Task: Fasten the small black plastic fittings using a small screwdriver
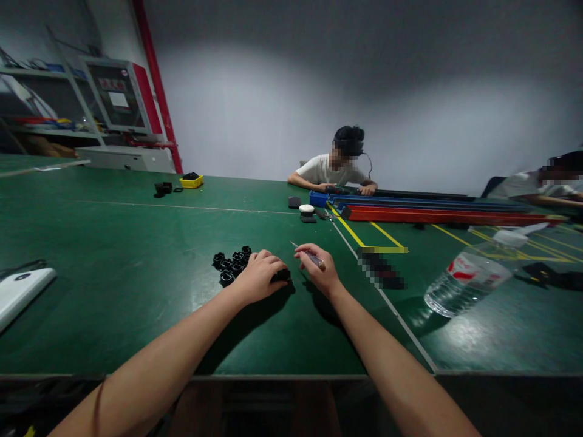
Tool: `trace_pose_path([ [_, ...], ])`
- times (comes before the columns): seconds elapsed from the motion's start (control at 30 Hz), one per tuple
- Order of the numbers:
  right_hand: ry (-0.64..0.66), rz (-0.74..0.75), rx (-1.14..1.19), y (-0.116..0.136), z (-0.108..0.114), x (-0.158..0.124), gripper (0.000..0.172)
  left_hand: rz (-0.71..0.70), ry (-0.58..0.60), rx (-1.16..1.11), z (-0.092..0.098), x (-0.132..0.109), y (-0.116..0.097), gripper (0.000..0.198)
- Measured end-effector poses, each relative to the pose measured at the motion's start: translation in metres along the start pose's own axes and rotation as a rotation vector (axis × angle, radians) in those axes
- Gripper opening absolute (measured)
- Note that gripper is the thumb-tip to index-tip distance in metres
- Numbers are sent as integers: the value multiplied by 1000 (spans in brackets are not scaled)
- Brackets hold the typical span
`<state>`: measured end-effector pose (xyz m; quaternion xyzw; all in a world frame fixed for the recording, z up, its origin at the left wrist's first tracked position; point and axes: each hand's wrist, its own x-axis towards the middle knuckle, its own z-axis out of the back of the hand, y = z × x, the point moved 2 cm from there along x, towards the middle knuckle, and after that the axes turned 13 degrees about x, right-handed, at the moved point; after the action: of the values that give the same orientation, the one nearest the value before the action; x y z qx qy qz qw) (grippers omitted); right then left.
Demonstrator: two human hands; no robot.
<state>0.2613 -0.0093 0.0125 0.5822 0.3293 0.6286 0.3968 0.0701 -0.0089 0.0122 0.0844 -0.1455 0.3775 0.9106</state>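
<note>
My left hand [260,276] rests low over the green table [136,328], its fingers curled over a black part [281,275] whose right end shows by the fingertips. Against the back of that hand sits a cluster of several small black ring-shaped parts [226,277]. To the right, my right hand [317,267] is closed round a thin screwdriver [314,260] with a pale handle; its tip points up and to the left, clear of the black part. A gap of bare table separates the two hands.
A water bottle [467,276] stands right, beyond a blurred dark object [381,269]. Long red [437,215] and blue rails lie at the back, before a person in white. A yellow bin [191,181] sits back left; a white phone [22,294] lies far left.
</note>
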Motion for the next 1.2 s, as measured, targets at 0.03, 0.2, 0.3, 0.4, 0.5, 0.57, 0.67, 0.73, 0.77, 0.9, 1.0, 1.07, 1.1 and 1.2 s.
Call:
trace_pose_path([
  [0.03, 5, 8, -15, 1, 0, 0, 21, 31, -2, -5, 0, 0, 2, 31],
  [0.2, 33, 7, 18, 8, 1, -3, 18, 189, -51, -47, -4, 1, 10, 29],
  [0.3, 72, 29, 79, 14, 1, -6, 15, 278, -115, -108, -5, 2, 14, 26],
  [0.4, 121, 50, 123, 19, 0, -8, 14, 334, -164, -183, -5, 3, 15, 23],
  [0.5, 172, 52, 143, 21, -1, -9, 14, 360, -172, -208, -4, 3, 15, 23],
  [0.57, 200, 51, 151, 22, -1, -10, 14, 364, -162, -201, -4, 4, 15, 24],
  [0.67, 230, 52, 158, 22, -1, -11, 15, 354, -147, -184, -4, 3, 15, 33],
  [0.73, 243, 55, 157, 23, -1, -11, 16, 346, -139, -179, -5, 3, 15, 37],
  [0.77, 251, 53, 156, 23, -1, -11, 16, 342, -136, -182, -5, 3, 15, 37],
  [0.9, 290, 48, 122, 23, -1, -11, 16, 335, -127, -201, -3, 2, 15, 37],
  [1.0, 318, 66, 69, 24, -3, -10, 15, 332, -132, -205, -2, 2, 14, 37],
  [1.07, 333, 86, 42, 26, -4, -10, 15, 324, -131, -201, -2, 2, 14, 38],
  [1.1, 338, 93, 31, 27, -4, -10, 15, 321, -132, -197, -2, 2, 14, 39],
  [1.2, 346, 96, -1, 28, -6, -10, 15, 309, -142, -193, -4, 1, 14, 40],
])
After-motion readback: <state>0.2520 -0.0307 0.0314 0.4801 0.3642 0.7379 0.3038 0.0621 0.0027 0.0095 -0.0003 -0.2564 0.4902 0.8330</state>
